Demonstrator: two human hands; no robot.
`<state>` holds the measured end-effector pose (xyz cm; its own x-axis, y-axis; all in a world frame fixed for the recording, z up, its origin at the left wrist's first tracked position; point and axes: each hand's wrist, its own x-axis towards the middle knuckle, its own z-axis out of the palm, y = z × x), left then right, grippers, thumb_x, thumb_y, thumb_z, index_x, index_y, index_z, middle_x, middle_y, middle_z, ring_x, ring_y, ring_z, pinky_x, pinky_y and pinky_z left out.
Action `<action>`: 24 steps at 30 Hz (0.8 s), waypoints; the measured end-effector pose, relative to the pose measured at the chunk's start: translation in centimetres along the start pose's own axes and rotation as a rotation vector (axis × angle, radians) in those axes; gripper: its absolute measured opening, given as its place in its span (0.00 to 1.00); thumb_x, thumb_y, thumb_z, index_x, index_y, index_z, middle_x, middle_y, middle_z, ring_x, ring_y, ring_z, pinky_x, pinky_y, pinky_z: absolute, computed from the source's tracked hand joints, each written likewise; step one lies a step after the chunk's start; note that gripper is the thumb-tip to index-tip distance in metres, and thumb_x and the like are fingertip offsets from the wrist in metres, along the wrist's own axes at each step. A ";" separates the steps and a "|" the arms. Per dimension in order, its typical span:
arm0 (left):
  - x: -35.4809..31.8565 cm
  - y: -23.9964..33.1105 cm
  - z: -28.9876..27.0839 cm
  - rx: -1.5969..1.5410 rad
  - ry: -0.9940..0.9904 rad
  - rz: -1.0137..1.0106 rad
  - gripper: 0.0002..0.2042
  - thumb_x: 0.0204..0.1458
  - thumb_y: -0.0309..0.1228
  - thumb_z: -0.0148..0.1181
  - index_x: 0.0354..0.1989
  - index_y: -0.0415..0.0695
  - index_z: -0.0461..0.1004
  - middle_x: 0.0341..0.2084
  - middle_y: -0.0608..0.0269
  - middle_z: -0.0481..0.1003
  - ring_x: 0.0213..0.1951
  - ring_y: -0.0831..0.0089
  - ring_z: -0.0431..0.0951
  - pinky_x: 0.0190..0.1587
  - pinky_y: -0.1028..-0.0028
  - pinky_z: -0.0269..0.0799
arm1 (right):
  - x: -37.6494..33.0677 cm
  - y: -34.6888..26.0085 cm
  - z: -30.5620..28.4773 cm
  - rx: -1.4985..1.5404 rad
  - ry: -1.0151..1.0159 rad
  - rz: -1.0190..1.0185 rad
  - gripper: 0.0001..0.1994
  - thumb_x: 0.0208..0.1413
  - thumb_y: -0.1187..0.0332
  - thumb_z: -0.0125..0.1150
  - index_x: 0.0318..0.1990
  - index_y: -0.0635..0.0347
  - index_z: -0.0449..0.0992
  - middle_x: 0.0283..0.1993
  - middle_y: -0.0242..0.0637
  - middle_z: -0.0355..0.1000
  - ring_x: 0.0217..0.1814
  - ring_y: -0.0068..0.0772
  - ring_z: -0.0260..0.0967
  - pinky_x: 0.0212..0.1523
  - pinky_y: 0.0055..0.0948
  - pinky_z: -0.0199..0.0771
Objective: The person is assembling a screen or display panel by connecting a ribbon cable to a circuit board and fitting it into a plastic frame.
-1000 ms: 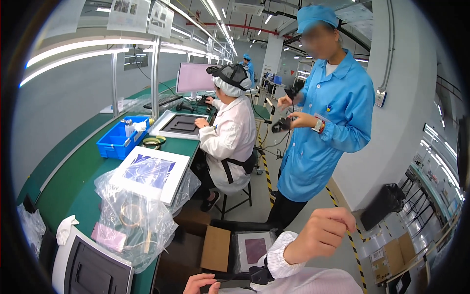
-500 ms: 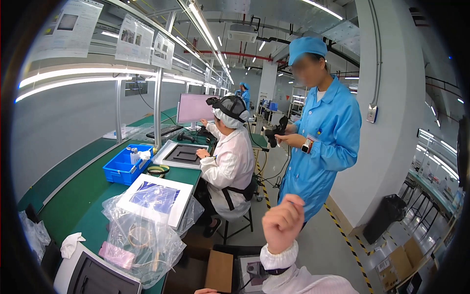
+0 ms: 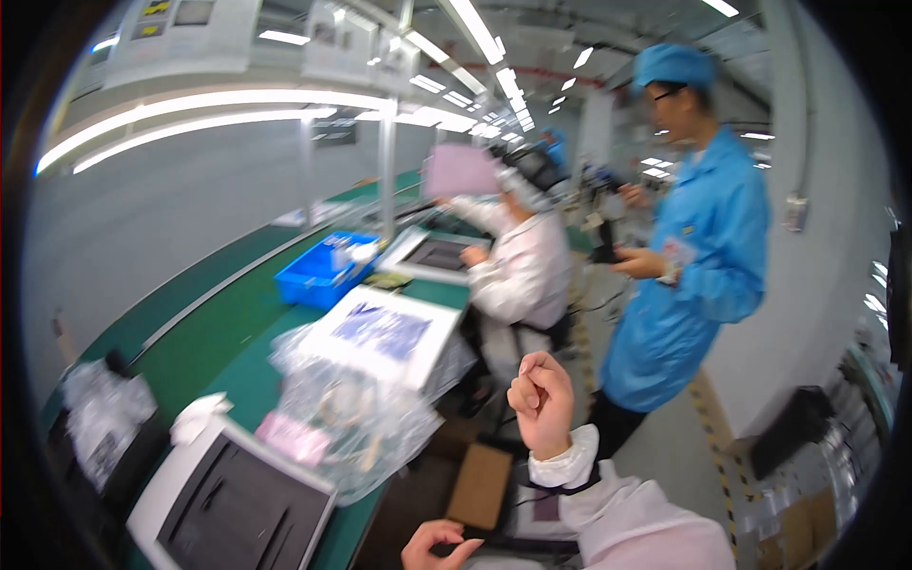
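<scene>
My right hand (image 3: 541, 405) is raised in front of me, its fingers curled into a loose fist, and I see nothing in it. Lower down, partly cut off by the bottom edge, my left hand (image 3: 438, 547) has thumb and forefinger apart with nothing between them. Beneath the right wrist is an open cardboard box (image 3: 478, 486). To the left, a white-framed device with a dark panel (image 3: 237, 508) lies tilted at the bench's near end. Behind it are clear plastic bags (image 3: 366, 418) and a pink packet (image 3: 293, 439). Neither hand touches these.
A blue bin (image 3: 323, 274) holds bottles on the green bench (image 3: 204, 334). A white-framed panel with blue sheet (image 3: 380, 328) lies nearby. A seated co-worker in white (image 3: 521, 256) handles another dark panel. A standing person in blue (image 3: 708, 228) holds a black device. A dark bin (image 3: 796, 432) stands right.
My view has swung left, so the bench and people sit further right, blurred. My left hand has come further into view. The standing person's head has turned toward the bench.
</scene>
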<state>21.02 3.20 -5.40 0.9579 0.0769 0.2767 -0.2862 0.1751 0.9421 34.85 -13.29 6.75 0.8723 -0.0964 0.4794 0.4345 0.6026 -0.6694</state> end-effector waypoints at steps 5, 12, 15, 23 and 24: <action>-0.6 1.8 -4.2 -0.095 0.235 -0.159 0.06 0.43 0.16 0.61 0.30 0.36 0.73 0.32 0.57 0.76 0.33 0.72 0.77 0.39 0.76 0.72 | -3.8 5.4 4.8 -0.241 -0.706 0.641 0.08 0.57 0.72 0.47 0.38 0.65 0.72 0.18 0.24 0.61 0.17 0.12 0.55 0.19 0.14 0.54; -5.0 9.1 -8.2 0.229 0.498 -0.080 0.11 0.47 0.12 0.51 0.38 0.38 0.63 0.31 0.54 0.74 0.34 0.70 0.75 0.41 0.74 0.72 | -3.0 4.7 6.5 -0.328 -1.238 0.376 0.15 0.53 0.74 0.58 0.50 0.62 0.72 0.32 0.36 0.75 0.33 0.21 0.71 0.36 0.19 0.70; -8.0 13.8 -6.8 0.362 0.622 -0.030 0.12 0.44 0.11 0.52 0.36 0.38 0.64 0.28 0.54 0.73 0.32 0.70 0.75 0.37 0.74 0.71 | 1.9 1.0 9.5 0.490 -1.046 0.334 0.19 0.60 0.58 0.49 0.43 0.70 0.73 0.40 0.50 0.73 0.40 0.40 0.74 0.47 0.37 0.72; -10.1 16.1 -2.3 0.547 0.629 -0.072 0.08 0.44 0.18 0.62 0.32 0.37 0.70 0.32 0.60 0.74 0.30 0.77 0.73 0.36 0.79 0.67 | 6.9 4.0 5.8 0.446 -0.984 0.209 0.18 0.60 0.59 0.49 0.43 0.69 0.73 0.40 0.49 0.73 0.40 0.39 0.74 0.47 0.36 0.72; -9.5 16.7 -1.3 0.538 0.667 0.015 0.05 0.48 0.21 0.60 0.33 0.37 0.72 0.29 0.61 0.74 0.30 0.78 0.72 0.37 0.78 0.66 | 6.2 4.3 5.5 0.436 -0.986 0.243 0.18 0.59 0.60 0.49 0.43 0.69 0.73 0.40 0.48 0.73 0.40 0.38 0.74 0.47 0.36 0.72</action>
<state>7.11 6.67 7.43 0.6909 0.6666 0.2798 -0.0868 -0.3076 0.9475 40.92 -6.97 9.97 0.2781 0.6190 0.7345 -0.0099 0.7665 -0.6422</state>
